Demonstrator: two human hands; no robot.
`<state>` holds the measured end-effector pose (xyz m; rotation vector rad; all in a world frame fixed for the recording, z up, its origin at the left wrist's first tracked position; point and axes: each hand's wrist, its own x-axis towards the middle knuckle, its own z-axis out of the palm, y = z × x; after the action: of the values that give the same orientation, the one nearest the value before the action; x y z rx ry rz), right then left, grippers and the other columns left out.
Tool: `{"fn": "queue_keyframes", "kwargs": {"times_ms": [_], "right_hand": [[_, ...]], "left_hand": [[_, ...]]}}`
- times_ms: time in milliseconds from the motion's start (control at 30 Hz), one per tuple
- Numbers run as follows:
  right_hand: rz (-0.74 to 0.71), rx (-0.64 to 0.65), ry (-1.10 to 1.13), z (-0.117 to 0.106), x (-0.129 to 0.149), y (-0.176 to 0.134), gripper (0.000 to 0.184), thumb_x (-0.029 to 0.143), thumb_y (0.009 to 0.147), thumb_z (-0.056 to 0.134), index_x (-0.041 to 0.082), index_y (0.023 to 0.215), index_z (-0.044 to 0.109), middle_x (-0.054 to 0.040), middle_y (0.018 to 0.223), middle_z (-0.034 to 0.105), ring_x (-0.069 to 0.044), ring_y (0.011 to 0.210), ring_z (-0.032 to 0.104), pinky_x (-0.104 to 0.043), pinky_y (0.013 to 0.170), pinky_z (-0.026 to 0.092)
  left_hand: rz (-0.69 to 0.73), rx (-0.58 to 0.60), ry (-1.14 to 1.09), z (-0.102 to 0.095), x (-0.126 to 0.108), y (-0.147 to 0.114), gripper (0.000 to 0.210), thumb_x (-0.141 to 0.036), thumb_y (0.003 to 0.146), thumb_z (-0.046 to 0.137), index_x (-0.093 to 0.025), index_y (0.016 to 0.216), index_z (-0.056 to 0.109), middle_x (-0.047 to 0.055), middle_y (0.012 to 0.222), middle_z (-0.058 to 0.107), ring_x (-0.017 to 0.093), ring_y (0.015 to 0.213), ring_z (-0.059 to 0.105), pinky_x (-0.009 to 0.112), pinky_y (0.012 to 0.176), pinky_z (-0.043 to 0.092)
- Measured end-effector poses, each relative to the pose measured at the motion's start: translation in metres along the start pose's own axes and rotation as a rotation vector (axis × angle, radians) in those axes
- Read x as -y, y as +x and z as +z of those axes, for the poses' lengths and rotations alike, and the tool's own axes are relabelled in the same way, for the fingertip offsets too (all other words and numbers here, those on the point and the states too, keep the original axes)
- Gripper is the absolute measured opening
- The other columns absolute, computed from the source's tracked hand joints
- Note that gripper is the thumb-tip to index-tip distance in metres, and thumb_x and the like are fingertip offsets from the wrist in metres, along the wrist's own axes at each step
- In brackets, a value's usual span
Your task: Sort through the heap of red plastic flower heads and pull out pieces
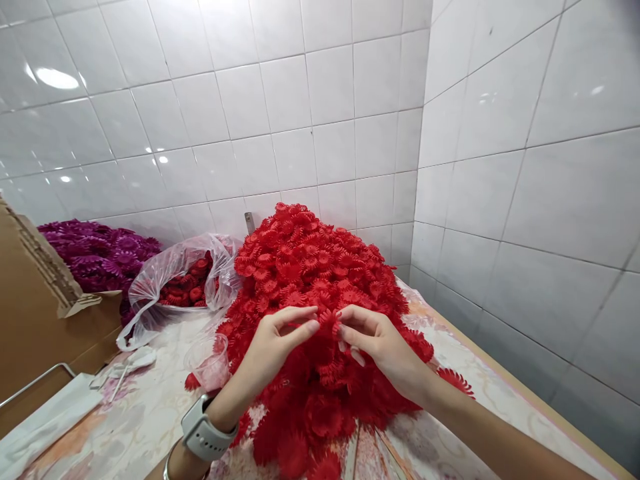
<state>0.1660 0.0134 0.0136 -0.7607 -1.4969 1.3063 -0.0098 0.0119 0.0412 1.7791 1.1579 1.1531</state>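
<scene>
Room: white tiled corner; patterned tablecloth.
Left hand, right hand: fingertips pinching one red flower piece.
Behind fingers: red flower heap.
Left of fingers: plastic cup, plastic bag, purple flowers.

Both hands pinch red flower; red pile behind

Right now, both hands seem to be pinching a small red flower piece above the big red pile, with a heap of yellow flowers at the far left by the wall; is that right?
Not quite: the heap at the far left is purple, not yellow. The head view shows it. The rest holds: the left hand and the right hand pinch a small red flower piece above the big red pile.
</scene>
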Motion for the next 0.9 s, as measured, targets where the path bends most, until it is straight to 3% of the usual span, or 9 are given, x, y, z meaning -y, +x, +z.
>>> {"fn": "queue_keyframes", "kwargs": {"times_ms": [100, 200, 333, 467, 600, 733, 900], "right_hand": [[-0.001, 0.02, -0.004, 0.004, 0.002, -0.001, 0.027, 0.042, 0.072, 0.061, 0.018, 0.079, 0.053, 0.0048, 0.057, 0.049, -0.007, 0.048, 0.038, -0.02, 0.043, 0.028], [-0.031, -0.096, -0.06, 0.006, 0.003, -0.003, 0.024, 0.039, 0.072, 0.061, 0.019, 0.079, 0.05, 0.0039, 0.061, 0.05, -0.008, 0.052, 0.042, -0.019, 0.043, 0.031], [-0.165, -0.213, -0.182, 0.007, 0.005, -0.008, 0.017, 0.035, 0.077, 0.058, 0.02, 0.078, 0.05, 0.0016, 0.071, 0.053, -0.01, 0.061, 0.048, -0.02, 0.05, 0.038], [-0.306, -0.143, -0.348, 0.008, 0.007, -0.011, 0.014, 0.031, 0.078, 0.058, 0.019, 0.073, 0.052, 0.0016, 0.07, 0.054, -0.011, 0.064, 0.05, -0.022, 0.058, 0.041], [-0.258, -0.018, -0.49, 0.01, 0.008, -0.01, 0.014, 0.029, 0.073, 0.064, 0.018, 0.071, 0.055, 0.0028, 0.066, 0.055, -0.01, 0.059, 0.047, -0.021, 0.053, 0.037], [-0.228, 0.089, -0.454, 0.01, 0.008, -0.01, 0.007, 0.024, 0.076, 0.061, 0.018, 0.073, 0.059, 0.0029, 0.068, 0.058, -0.009, 0.061, 0.049, -0.021, 0.055, 0.037], [-0.139, 0.117, -0.244, 0.009, 0.005, -0.01, 0.013, 0.028, 0.078, 0.058, 0.017, 0.072, 0.061, 0.003, 0.063, 0.055, -0.007, 0.054, 0.044, -0.02, 0.051, 0.036]], "left_hand": [[-0.078, 0.053, -0.132, 0.008, -0.003, -0.006, 0.02, -0.027, 0.066, 0.067, -0.019, 0.083, 0.071, 0.002, 0.085, 0.071, 0.017, 0.08, 0.061, 0.025, 0.074, 0.044], [-0.134, -0.034, -0.184, 0.01, -0.001, -0.008, 0.012, -0.028, 0.063, 0.069, -0.017, 0.067, 0.071, 0.0, 0.069, 0.069, 0.012, 0.066, 0.057, 0.022, 0.065, 0.043], [-0.188, -0.098, -0.199, 0.009, 0.003, -0.009, 0.016, -0.03, 0.057, 0.073, -0.015, 0.06, 0.069, 0.0, 0.06, 0.065, 0.01, 0.058, 0.053, 0.021, 0.059, 0.04], [-0.221, -0.095, -0.231, 0.01, 0.005, -0.01, 0.019, -0.029, 0.05, 0.076, -0.014, 0.055, 0.067, 0.0, 0.054, 0.062, 0.01, 0.054, 0.052, 0.022, 0.057, 0.039], [-0.245, -0.048, -0.333, 0.012, 0.004, -0.011, 0.021, -0.027, 0.046, 0.079, -0.014, 0.052, 0.064, -0.002, 0.052, 0.06, 0.009, 0.051, 0.051, 0.021, 0.055, 0.038], [-0.276, 0.028, -0.4, 0.012, 0.006, -0.012, 0.024, -0.027, 0.045, 0.08, -0.014, 0.052, 0.061, -0.003, 0.052, 0.058, 0.007, 0.05, 0.049, 0.02, 0.053, 0.036], [-0.253, 0.108, -0.437, 0.008, 0.012, -0.012, 0.023, -0.027, 0.049, 0.08, -0.013, 0.057, 0.063, -0.002, 0.056, 0.059, 0.008, 0.054, 0.05, 0.02, 0.056, 0.036]]}}
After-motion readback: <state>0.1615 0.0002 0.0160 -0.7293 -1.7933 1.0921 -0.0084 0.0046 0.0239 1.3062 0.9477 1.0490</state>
